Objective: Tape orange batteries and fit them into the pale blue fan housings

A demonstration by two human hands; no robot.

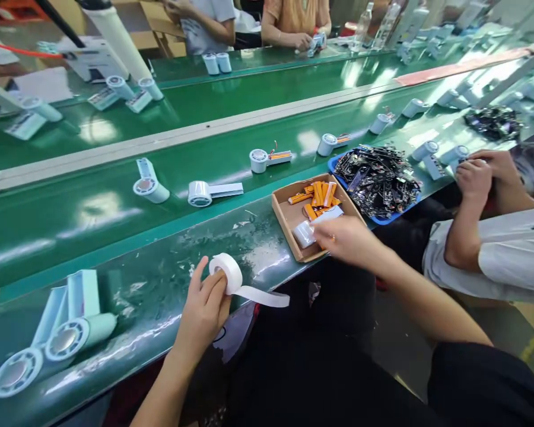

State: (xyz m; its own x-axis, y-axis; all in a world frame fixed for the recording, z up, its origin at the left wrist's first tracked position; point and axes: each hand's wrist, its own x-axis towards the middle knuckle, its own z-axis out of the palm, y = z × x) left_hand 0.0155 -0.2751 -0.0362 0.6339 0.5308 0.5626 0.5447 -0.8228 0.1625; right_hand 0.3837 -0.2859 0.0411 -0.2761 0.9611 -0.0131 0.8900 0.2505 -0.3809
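Note:
My left hand (209, 299) grips a roll of white tape (232, 274), with fingers through its core. A loose strip of the tape (267, 296) hangs off to the right, past the bench edge. My right hand (349, 240) is over the near right side of a shallow cardboard box (289, 240), blurred by motion. Its fingers are bent beside a shiny whitish piece (303, 234); whether they hold anything is unclear. Orange wrapped battery cells (323, 194) lie in the box, partly covered by a white flat piece (329, 214).
A blue tray (385, 220) heaped with circuit boards adjoins the box. Pale blue fan housings (199, 193) are spread along the green belt (93, 207); two more (66, 338) lie at near left. A co-worker's hands (476, 175) are at right. Other people sit across the belt.

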